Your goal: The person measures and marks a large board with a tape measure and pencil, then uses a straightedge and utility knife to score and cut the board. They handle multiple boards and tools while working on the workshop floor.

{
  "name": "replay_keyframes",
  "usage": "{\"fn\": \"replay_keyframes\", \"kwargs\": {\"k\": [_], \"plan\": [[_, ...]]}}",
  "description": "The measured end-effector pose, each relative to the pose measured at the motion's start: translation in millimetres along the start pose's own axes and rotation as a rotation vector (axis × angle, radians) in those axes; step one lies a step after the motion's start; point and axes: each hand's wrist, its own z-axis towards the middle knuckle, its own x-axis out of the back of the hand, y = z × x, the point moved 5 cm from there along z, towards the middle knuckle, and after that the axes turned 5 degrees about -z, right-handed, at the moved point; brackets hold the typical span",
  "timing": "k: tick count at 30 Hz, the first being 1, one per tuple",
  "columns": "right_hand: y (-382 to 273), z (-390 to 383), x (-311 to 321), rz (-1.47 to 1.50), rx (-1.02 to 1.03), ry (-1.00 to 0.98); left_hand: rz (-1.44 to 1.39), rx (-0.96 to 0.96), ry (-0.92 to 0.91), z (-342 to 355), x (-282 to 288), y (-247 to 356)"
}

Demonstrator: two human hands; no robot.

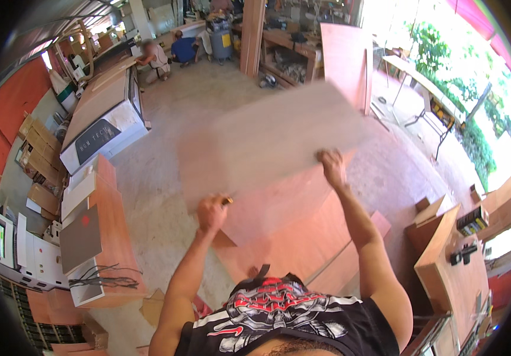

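Observation:
A large flat wooden board (267, 137), greyish brown and smeared by motion, is held out in front of me at a tilt. My left hand (213, 213) is closed at its near left edge, and a small yellow-and-dark object (227, 201), too small to name, pokes out by the fingers. Farther right, my right hand (331, 166) grips the same near edge with curled fingers. Beneath the board lie reddish plywood sheets (279, 252), partly covered by it.
A long white machine (104, 139) stands at the left, with a plywood cabinet (116, 237) nearer me. At right is a wooden workbench (454, 279). A tall panel (345, 62) leans at the back. Two people (155, 59) crouch or sit far off.

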Motion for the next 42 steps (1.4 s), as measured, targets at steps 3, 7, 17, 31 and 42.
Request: {"fn": "replay_keyframes", "kwargs": {"k": [3, 7, 17, 31, 42], "plan": [[14.7, -35.4, -50.7, -0.007, -0.15, -0.189, -0.05, -0.038, -0.017, -13.2, -31.5, -12.2], [19.5, -40.5, -61.3, 0.0, -0.125, -0.125, -0.042, -0.01, -0.028, -10.1, -38.2, -20.9], [126.2, -58.7, -24.2, 0.068, -0.553, -0.259, 0.097, 0.518, -0.007, -50.0, 19.0, -66.5], [269.8, -8.3, -37.2, -0.026, -0.482, -0.49, -0.043, 0.873, -0.092, -25.0, -22.7, -55.7], [294.7, 24.3, -58.0, 0.21, -0.439, -0.521, 0.179, 0.949, -0.144, -25.1, -30.4, -59.4]]}}
